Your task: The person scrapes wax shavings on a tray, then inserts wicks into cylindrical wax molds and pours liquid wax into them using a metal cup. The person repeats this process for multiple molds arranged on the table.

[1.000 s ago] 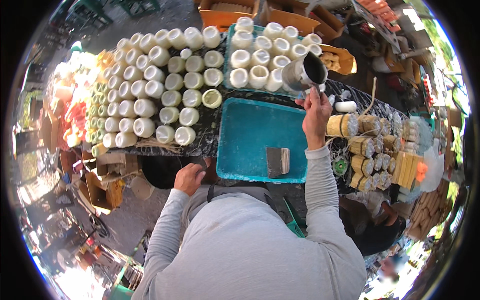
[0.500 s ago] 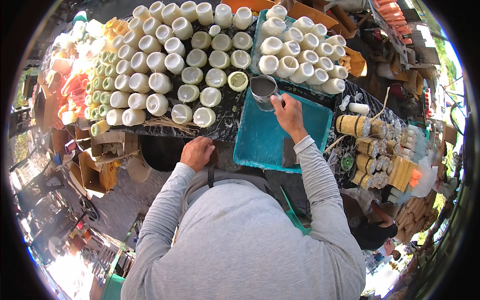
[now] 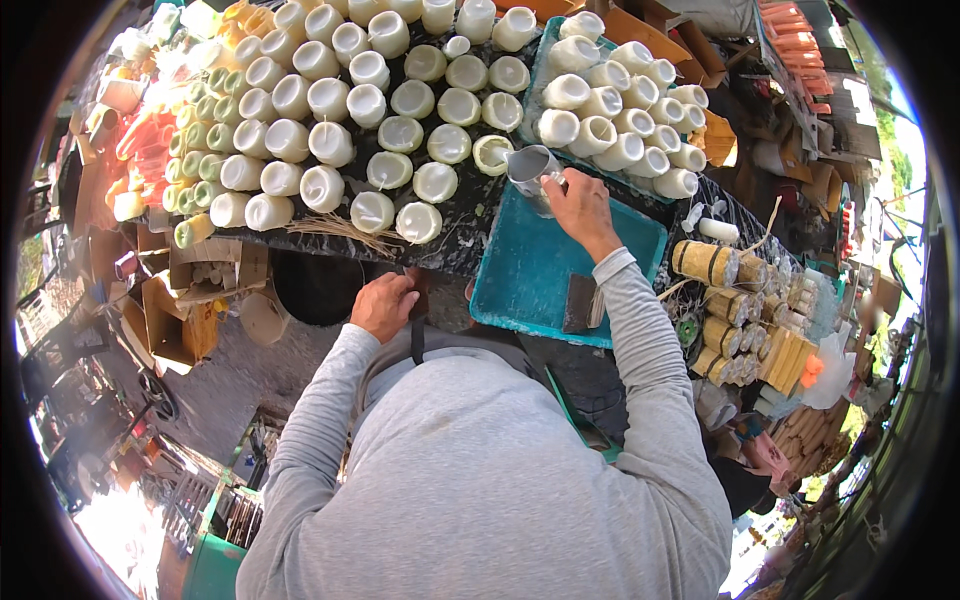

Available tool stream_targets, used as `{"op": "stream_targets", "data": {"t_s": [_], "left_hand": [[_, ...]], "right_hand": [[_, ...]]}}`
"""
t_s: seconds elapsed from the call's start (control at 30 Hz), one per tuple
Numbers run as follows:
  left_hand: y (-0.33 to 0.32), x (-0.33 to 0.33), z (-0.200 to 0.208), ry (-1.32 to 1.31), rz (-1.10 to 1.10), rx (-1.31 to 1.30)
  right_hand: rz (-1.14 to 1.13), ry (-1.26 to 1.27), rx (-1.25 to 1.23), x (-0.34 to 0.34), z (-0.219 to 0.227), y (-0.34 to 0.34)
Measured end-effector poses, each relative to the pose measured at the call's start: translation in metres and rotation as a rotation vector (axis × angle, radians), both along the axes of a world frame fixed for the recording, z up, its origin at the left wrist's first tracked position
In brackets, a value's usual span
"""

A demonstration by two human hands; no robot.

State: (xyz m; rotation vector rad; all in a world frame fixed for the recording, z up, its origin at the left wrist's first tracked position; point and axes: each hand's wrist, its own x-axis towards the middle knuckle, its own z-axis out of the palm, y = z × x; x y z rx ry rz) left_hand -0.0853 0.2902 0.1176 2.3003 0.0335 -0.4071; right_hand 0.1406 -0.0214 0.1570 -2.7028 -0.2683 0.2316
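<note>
My right hand is closed round the handle of a grey metal pitcher. The pitcher is over the far edge of a blue-green tray, its lip close beside a pale greenish candle with a hollow-looking top. Whether anything flows from it I cannot make out. Several rows of white candles with wicks stand left of it on the dark table. At the table's near edge, my left hand has its fingers curled in, beside a small brown piece; what it grips is hidden.
A second tray full of white candles stands at the far right. Thin sticks lie at the front edge. A dark flat block rests in the near tray. Tied yellow bundles lie at right; a dark round tub is below, left.
The view has shifted, so the table's things appear further right. The pitcher has come closer to the greenish candle, and more of its inside shows. My left hand stays near the table edge.
</note>
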Motion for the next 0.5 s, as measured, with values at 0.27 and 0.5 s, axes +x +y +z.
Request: {"op": "stream_targets", "data": {"t_s": [0.27,0.5], "left_hand": [[0.004,-0.005,-0.002,-0.028,0.048,0.006],[-0.008,0.061,-0.005,-0.284,0.044,0.187]], "right_hand": [[0.018,-0.027,0.049,0.002,0.003,-0.003],[0.013,-0.013,0.02,0.0,0.014,-0.007]]}}
